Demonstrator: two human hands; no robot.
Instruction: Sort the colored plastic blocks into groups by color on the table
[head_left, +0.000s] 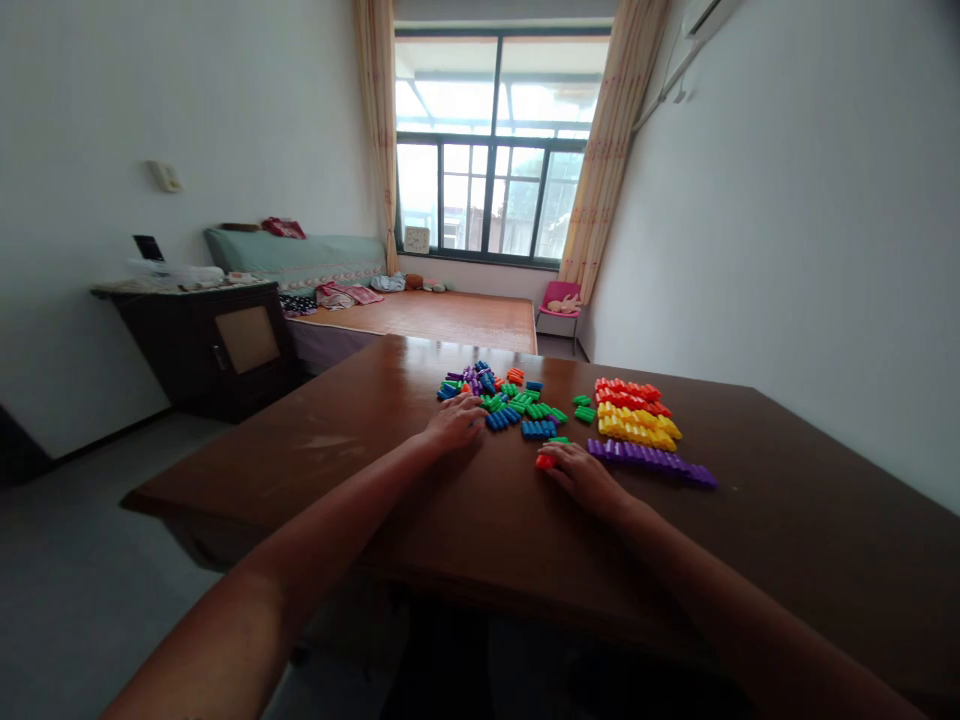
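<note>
A mixed pile of blue, green and purple plastic pieces lies on the brown table. My left hand rests at the pile's left front edge, its fingers bent over an orange piece. Closer to me and to the right, my right hand has its fingers on a red-orange piece. Just beyond it stretches a purple row. Behind that are yellow rows and red rows. Small green pieces sit between the pile and the rows.
Beyond the table stands a bed under a window. A dark cabinet is at the left, and a pink chair holds a plush toy by the right wall. The table's near edge runs below my forearms.
</note>
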